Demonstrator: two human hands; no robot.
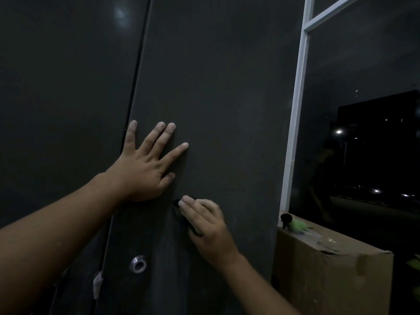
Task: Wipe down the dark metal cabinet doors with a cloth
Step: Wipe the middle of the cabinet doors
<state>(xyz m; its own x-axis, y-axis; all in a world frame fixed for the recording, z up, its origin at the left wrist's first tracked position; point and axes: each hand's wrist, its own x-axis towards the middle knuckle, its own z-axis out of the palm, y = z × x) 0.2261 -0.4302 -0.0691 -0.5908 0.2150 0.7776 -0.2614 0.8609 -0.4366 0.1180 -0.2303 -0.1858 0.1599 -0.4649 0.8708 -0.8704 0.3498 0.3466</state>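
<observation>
Up against the right-hand cabinet door (216, 87), the bigger of the two dark panels in view, is where we're working. The left-hand door (68, 87) is just across the seam. A cardboard box (329, 276) sits hard by the door's right edge, so we reckon strokes that way want to stop short of it. Our left hand (145, 167) lies open and flat, fingers spread, near the door's left edge. That looks like a decent brace so the panel doesn't rattle or swing. Right below it our right hand (209, 228) has its fingers curled over the cloth (179, 213), a small dark wad pressed to the metal around mid-door. Honestly, the cloth is hard to pick out against the paint. Our take: flatten it out for more contact, run long overlapping passes, and go gently round the silver lock ring (138, 264) down near the lower left edge, where grime probably collects.
</observation>
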